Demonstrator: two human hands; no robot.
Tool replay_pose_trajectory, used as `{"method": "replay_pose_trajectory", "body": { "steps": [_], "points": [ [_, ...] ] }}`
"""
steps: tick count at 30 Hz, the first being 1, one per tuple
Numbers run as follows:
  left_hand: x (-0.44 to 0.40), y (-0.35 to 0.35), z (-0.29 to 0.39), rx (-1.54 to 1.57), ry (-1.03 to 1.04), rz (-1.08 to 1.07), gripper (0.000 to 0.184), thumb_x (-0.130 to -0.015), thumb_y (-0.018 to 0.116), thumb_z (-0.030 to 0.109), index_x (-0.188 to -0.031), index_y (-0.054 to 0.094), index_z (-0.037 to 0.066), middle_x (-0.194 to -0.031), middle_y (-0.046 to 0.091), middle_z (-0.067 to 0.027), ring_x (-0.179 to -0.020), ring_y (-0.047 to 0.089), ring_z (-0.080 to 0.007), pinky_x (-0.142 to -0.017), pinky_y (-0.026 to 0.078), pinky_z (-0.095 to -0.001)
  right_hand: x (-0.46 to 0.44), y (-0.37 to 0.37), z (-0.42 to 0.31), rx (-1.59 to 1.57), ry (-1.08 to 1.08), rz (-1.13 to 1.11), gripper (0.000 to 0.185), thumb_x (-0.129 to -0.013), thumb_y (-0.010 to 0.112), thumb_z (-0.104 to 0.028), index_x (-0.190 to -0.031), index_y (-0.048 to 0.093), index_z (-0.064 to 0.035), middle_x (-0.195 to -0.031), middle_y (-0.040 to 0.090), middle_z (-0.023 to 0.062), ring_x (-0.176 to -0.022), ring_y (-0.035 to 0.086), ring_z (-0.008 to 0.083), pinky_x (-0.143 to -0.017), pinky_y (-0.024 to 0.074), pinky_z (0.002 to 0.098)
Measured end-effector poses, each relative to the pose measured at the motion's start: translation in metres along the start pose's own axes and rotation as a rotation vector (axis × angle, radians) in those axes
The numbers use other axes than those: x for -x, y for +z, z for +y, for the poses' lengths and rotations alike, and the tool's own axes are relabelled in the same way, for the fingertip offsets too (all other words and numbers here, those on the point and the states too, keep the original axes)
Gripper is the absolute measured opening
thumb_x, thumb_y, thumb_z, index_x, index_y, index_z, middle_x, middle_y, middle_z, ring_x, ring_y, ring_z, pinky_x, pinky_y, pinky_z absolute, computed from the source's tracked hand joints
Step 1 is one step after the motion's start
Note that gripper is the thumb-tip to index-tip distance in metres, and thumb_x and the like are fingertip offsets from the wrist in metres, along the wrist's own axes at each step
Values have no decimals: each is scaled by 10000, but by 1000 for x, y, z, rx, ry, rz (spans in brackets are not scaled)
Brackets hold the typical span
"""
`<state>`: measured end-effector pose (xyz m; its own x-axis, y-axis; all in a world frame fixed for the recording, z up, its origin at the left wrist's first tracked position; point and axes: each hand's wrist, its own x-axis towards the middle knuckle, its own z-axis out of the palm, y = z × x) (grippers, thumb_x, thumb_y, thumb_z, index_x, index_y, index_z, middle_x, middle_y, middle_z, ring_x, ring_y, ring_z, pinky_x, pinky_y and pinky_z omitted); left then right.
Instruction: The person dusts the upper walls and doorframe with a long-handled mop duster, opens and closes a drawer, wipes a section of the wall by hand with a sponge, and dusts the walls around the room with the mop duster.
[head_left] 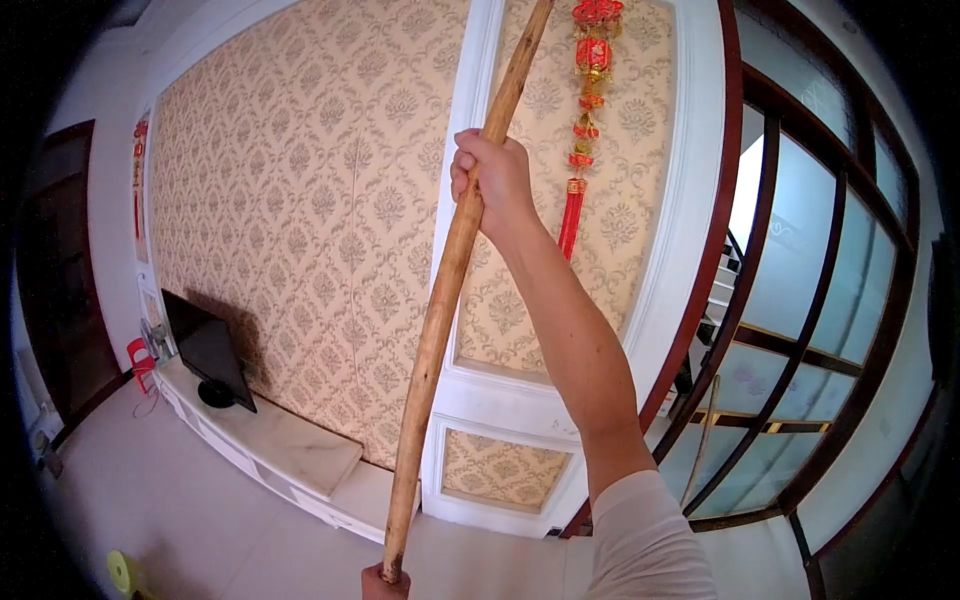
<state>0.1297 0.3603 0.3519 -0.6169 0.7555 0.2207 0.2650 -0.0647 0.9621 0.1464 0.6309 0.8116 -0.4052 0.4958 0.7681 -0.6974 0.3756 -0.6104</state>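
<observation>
One wooden pole (428,350), held at two points. Left hand (376,586), partly cut off at the bottom edge, is closed round its lower end. Long axis climbs steeply, leaning right. Right hand (500,185), higher, is wrapped round the shaft, left of a red ornament (593,54).

Beige damask wallpaper (290,180) backs a low cabinet (310,455) on pale flooring (180,500) — frosted glass (800,235) at right.

black screen (207,345) on low cabinet (295,455) | red ornament (580,159) against patterned wallpaper (300,210) | frosted glass (795,240) | yellow-green item (121,570), perhaps a stool
</observation>
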Motion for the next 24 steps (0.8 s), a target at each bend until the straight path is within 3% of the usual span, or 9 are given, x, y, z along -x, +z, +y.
{"method": "replay_pose_trajectory", "body": {
  "steps": [4, 12, 15, 20, 24],
  "points": [
    [-4, -15, 2, -76, 16, 38, 201, -727, 586, 93, -610, 505, -49, -481, 472, -154, -420, 400, -199, -409, 340, -377, -4, 9, 7, -41, 12, -12, 68, -782, 536, -66, -784, 468, -60, -561, 441, 21, -387, 432, 143, -357, 360, 277],
    [8, -57, -1, -118, -5, 170, 219, -735, 581, 86, -587, 476, -36, -465, 434, -129, -419, 388, -166, -403, 332, -365, -18, 53, 30, -211, 44, -58, 58, -760, 530, -57, -776, 475, -57, -551, 434, 19, -382, 427, 155, -367, 360, 289],
    [15, -62, 3, -216, 89, 246, 221, -739, 587, 97, -598, 481, -36, -467, 437, -131, -407, 394, -183, -399, 331, -373, -22, 65, 35, -263, 55, -91, 64, -753, 535, -52, -778, 476, -55, -550, 436, 18, -381, 427, 157, -366, 359, 287],
    [28, -58, 10, -159, -28, 290, 217, -747, 581, 98, -610, 485, -40, -482, 430, -123, -447, 374, -156, -409, 333, -367, -21, 78, 37, -247, 95, -120, 70, -792, 530, -49, -821, 471, -73, -561, 427, 1, -428, 427, 130, -396, 361, 264],
    [36, -47, 15, -114, -85, 339, 201, -756, 570, 95, -635, 499, -49, -499, 422, -119, -508, 350, -134, -427, 347, -360, -22, 82, 42, -312, 113, -138, 79, -759, 536, -49, -797, 467, -52, -537, 431, 17, -375, 432, 153, -360, 358, 283]
  ]
}}
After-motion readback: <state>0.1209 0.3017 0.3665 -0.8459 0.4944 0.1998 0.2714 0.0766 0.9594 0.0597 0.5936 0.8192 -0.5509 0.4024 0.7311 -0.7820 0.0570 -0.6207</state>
